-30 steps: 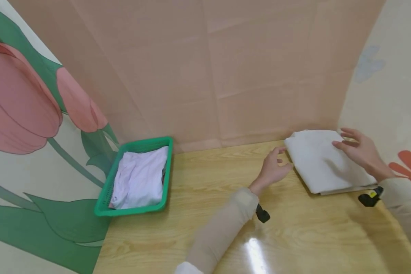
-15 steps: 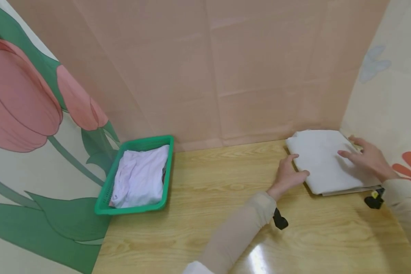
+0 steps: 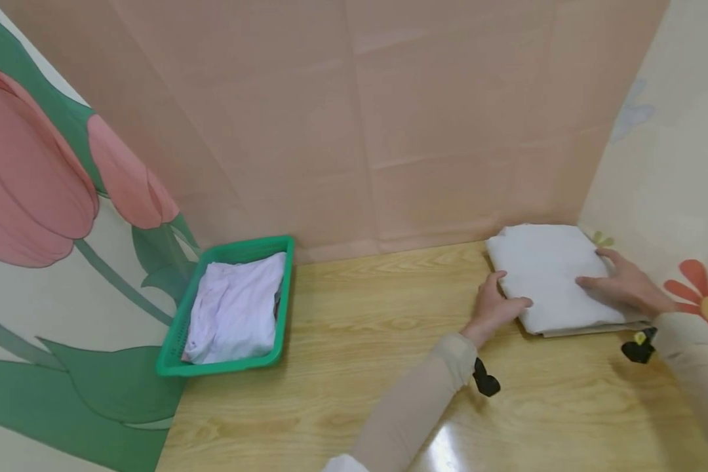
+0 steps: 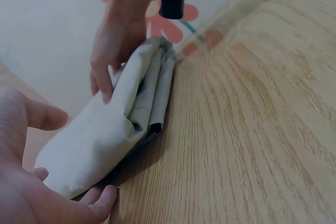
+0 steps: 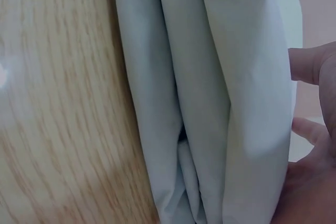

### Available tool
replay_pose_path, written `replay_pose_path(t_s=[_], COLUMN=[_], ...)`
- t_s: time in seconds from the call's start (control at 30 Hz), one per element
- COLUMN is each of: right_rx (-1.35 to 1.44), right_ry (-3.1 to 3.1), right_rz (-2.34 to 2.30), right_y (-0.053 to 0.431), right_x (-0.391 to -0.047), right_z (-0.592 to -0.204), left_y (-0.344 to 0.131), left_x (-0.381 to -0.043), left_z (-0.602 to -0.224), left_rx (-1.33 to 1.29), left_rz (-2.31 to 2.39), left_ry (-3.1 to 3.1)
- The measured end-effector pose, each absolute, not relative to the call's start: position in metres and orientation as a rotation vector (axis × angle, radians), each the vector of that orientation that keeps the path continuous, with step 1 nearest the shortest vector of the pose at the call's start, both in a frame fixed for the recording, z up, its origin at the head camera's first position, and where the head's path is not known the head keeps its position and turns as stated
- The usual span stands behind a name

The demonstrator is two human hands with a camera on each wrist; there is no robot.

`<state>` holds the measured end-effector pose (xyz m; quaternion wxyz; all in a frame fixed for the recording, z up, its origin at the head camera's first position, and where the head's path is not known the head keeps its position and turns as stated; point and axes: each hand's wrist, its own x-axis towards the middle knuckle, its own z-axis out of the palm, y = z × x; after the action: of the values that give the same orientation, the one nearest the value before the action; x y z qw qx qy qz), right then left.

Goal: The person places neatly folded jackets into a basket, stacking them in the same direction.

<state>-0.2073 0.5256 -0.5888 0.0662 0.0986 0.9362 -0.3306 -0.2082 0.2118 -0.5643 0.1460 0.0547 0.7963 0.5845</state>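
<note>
A folded off-white cloth (image 3: pixel 551 278) lies in a thick, layered stack at the table's far right corner. My left hand (image 3: pixel 492 311) is at its left edge, thumb and fingers spread. In the left wrist view, the lower fingertips of that hand (image 4: pixel 31 177) touch the bottom edge of the cloth (image 4: pixel 100 135), while another digit stands apart above. My right hand (image 3: pixel 628 285) rests on the cloth's right side, thumb over the top. The right wrist view shows the stacked folds (image 5: pixel 252 98) from the side, with part of the right hand (image 5: pixel 310 177) beside them.
A green plastic basket (image 3: pixel 286 295) holding folded pale lavender clothing (image 3: pixel 238 308) stands at the table's left. The wooden table (image 3: pixel 383 314) meets a brown-pink sheet (image 3: pixel 377 131) behind. Painted walls rise on both sides. A black camera is strapped at each wrist.
My left hand has moved right and slightly nearer, up to the cloth's left edge. The right hand has lowered onto the cloth's right side. The cloth and basket stay in place.
</note>
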Motion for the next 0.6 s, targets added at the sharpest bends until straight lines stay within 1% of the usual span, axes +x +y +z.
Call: replay_pose_path(t_s=[0.6], right_rx=[0.265], right_ry=[2.784], right_rz=[-1.042], right_y=[0.509], right_x=[-0.195], right_z=[-0.583], left_y=[0.210], left_x=[-0.205], left_z=[-0.569], left_rx=[0.075], left_rz=[1.878], left_ry=[2.047])
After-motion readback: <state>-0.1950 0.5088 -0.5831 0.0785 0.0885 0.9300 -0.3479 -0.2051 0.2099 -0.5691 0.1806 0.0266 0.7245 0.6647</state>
